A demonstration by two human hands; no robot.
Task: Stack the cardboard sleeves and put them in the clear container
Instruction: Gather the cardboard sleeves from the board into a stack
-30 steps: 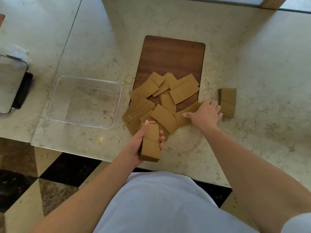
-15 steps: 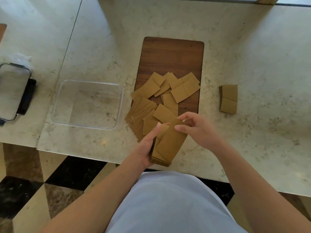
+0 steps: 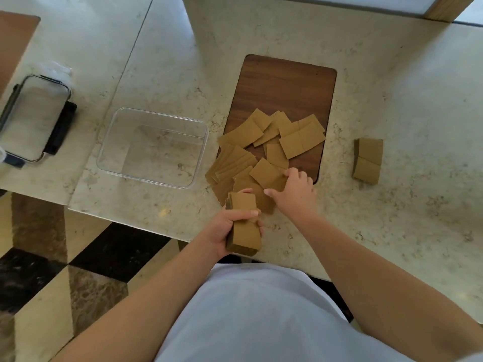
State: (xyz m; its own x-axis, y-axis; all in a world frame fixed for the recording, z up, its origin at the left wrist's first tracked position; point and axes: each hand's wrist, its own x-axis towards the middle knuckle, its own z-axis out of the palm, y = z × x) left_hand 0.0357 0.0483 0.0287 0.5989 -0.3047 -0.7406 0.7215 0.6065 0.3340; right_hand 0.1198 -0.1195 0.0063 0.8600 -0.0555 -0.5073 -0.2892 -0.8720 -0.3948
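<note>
Roughly halfway I'd say: left hand [image 3: 230, 228] is wrapped around a stack of sleeves [image 3: 244, 223] at the counter edge, while the right hand [image 3: 294, 194] pinches a loose sleeve [image 3: 268, 173] from the pile. The clear container [image 3: 154, 147] is empty, plenty of sleeves sit scattered over the wooden board [image 3: 285, 87], plus a small stack [image 3: 368, 160] off right.

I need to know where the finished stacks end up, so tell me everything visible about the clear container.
The clear container is a see-through, plastic-looking rectangular tub with rounded corners, upright and open-topped, with no lid on it. Nothing is inside; the counter's marble pattern shows through its base. It sits on the counter, left of the wooden board, close to the loose sleeves, untouched by either hand.
</note>
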